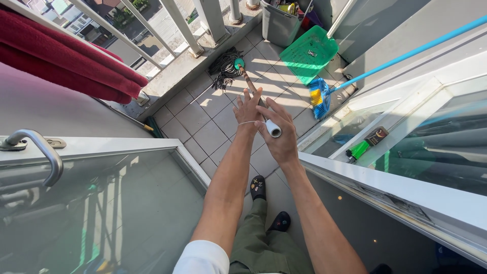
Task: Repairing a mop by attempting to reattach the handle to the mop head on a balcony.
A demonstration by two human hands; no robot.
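Glass of a door panel [101,203] with a curved metal handle [40,152] closes off the space left of the hands, while tiled floor [203,127] lies open ahead up to the railing [172,30]. The mop handle [253,94] is gripped between both hands: the left hand [247,110] rests flat-fingered against it, the right hand [278,133] is curled around its white end cap. Its long axis runs away from the body, down to the dark mop head [224,68] by the railing. Right of the hands, a green dustpan [309,53] and blue broom [320,97] are seen beside a sliding window frame [385,177].
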